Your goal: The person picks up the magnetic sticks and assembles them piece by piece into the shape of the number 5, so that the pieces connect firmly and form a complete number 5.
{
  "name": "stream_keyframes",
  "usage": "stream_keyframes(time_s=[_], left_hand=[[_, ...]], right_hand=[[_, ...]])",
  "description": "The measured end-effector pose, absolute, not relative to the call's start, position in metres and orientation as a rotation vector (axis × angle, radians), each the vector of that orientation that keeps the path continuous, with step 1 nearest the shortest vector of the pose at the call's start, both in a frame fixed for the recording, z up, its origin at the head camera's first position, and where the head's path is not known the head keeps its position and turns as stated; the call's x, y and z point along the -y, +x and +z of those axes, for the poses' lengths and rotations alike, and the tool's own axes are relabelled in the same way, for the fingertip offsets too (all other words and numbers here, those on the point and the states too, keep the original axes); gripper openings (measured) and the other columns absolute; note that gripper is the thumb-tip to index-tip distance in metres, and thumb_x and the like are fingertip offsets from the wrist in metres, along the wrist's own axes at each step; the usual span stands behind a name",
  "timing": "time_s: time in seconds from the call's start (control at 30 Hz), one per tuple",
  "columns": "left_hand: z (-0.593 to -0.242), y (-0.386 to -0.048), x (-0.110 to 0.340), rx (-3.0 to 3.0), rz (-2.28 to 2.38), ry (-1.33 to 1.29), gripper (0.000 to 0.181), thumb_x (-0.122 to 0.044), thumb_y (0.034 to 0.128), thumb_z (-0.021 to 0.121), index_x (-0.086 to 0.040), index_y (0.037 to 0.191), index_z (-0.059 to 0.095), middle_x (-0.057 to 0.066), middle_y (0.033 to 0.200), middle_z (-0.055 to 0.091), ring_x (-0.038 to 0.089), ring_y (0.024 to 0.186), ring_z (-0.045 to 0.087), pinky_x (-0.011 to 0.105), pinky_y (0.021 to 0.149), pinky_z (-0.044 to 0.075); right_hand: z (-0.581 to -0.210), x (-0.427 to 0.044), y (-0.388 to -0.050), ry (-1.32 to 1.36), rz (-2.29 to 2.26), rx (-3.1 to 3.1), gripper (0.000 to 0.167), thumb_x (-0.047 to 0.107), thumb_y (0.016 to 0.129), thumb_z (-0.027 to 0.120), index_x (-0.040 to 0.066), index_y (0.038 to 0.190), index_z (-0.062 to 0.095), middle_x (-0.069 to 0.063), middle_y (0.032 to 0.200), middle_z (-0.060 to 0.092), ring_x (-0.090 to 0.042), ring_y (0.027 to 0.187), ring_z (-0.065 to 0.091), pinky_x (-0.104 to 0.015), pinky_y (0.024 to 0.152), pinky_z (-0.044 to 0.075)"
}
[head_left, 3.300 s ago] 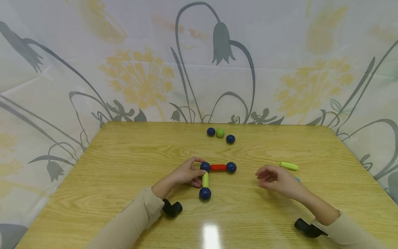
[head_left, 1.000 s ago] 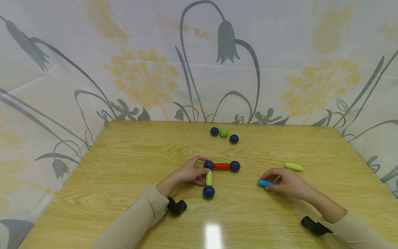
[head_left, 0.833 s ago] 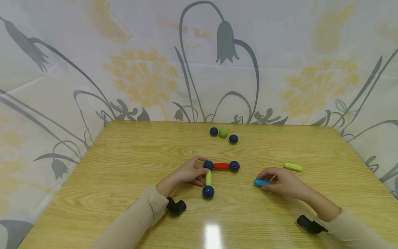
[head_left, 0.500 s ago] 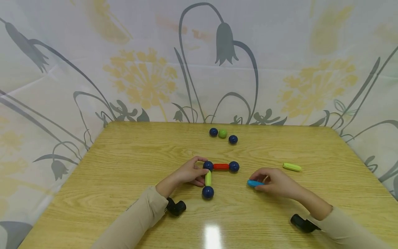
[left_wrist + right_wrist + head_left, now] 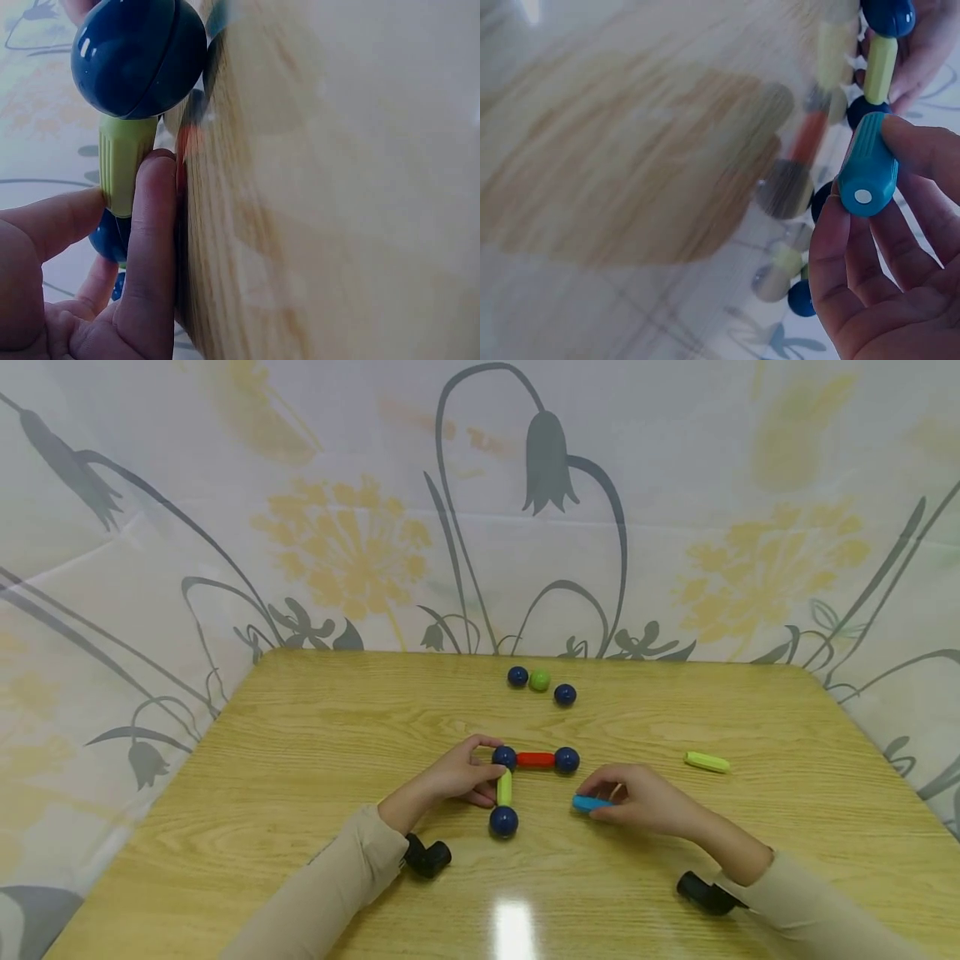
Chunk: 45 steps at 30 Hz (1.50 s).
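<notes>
In the head view my left hand [image 5: 453, 772] holds an L-shaped piece of magnetic building toy at its corner. Its dark blue corner ball [image 5: 505, 758] joins a red rod [image 5: 535, 760] and a yellow-green rod [image 5: 504, 790]. A second blue ball [image 5: 567, 760] ends the red rod, and a third blue ball [image 5: 503, 822] ends the yellow-green one. The left wrist view shows fingers on both sides of the yellow-green rod [image 5: 124, 165]. My right hand [image 5: 645, 802] pinches a blue magnetic rod [image 5: 591, 804] right of the L, apart from it. A white dot marks its end [image 5: 864, 196].
A loose yellow-green rod [image 5: 707, 762] lies to the right on the wooden table [image 5: 300, 718]. At the back are two dark blue balls, one left [image 5: 517, 677] and one right [image 5: 565, 695], with a green ball [image 5: 540, 680] between. A patterned cloth [image 5: 360, 527] hangs behind.
My right hand, bare-fingered at first, has picked up the blue rod and carried it left toward the L-shaped piece. The left hand keeps its hold on the corner.
</notes>
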<state>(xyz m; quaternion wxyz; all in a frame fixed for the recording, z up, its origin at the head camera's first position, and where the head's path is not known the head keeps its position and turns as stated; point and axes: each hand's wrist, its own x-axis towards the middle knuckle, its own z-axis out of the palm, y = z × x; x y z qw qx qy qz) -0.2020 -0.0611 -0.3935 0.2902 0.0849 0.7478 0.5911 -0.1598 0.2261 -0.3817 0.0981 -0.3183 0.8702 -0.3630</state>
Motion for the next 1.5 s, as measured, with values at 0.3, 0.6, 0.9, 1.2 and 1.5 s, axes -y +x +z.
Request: stream_keyframes(time_s=[0.3, 0.6, 0.9, 1.2, 1.5], left_hand=[[-0.395, -0.203, 0.062, -1.995, 1.581, 0.226, 0.046, -0.010, 0.0950, 0.055, -0.008, 0.137, 0.037, 0.015, 0.094, 0.062, 0.018, 0.062, 0.063, 0.034, 0.061, 0.056], [-0.393, -0.202, 0.060, -2.005, 1.565, 0.218, 0.047, -0.010, 0.0951, 0.054, -0.008, 0.138, 0.036, 0.015, 0.094, 0.061, 0.017, 0.061, 0.062, 0.034, 0.061, 0.056], [-0.395, -0.203, 0.060, -2.006, 1.563, 0.211, 0.046, -0.012, 0.0951, 0.055, -0.009, 0.138, 0.037, 0.014, 0.093, 0.062, 0.017, 0.061, 0.062, 0.034, 0.061, 0.056], [-0.395, -0.203, 0.060, -1.993, 1.579, 0.207, 0.046, -0.011, 0.0949, 0.055, -0.008, 0.137, 0.037, 0.015, 0.093, 0.061, 0.017, 0.061, 0.062, 0.034, 0.061, 0.056], [-0.396, -0.203, 0.060, -1.989, 1.580, 0.209, 0.046, -0.011, 0.0953, 0.054, -0.008, 0.138, 0.036, 0.015, 0.093, 0.061, 0.018, 0.062, 0.063, 0.034, 0.061, 0.056]], right_hand=[[-0.383, -0.208, -0.164, -0.976, -1.080, -2.533, 0.019, 0.013, 0.083, 0.071, 0.008, 0.102, 0.067, 0.005, 0.091, 0.063, -0.014, 0.080, 0.057, -0.027, 0.069, 0.050], [-0.381, -0.192, -0.166, -0.988, -1.091, -2.483, 0.017, 0.012, 0.083, 0.071, 0.011, 0.100, 0.067, 0.004, 0.091, 0.063, -0.015, 0.081, 0.058, -0.027, 0.068, 0.050], [-0.381, -0.179, -0.168, -1.039, -1.117, -2.411, 0.016, 0.013, 0.084, 0.071, 0.011, 0.099, 0.068, 0.005, 0.092, 0.064, -0.012, 0.081, 0.058, -0.028, 0.070, 0.051], [-0.381, -0.167, -0.166, -1.089, -1.118, -2.338, 0.015, 0.011, 0.083, 0.071, 0.010, 0.098, 0.068, 0.005, 0.093, 0.065, -0.009, 0.080, 0.058, -0.028, 0.071, 0.051], [-0.380, -0.165, -0.164, -1.082, -1.110, -2.321, 0.017, 0.009, 0.083, 0.071, 0.008, 0.099, 0.067, 0.003, 0.094, 0.064, -0.008, 0.080, 0.058, -0.028, 0.070, 0.052]])
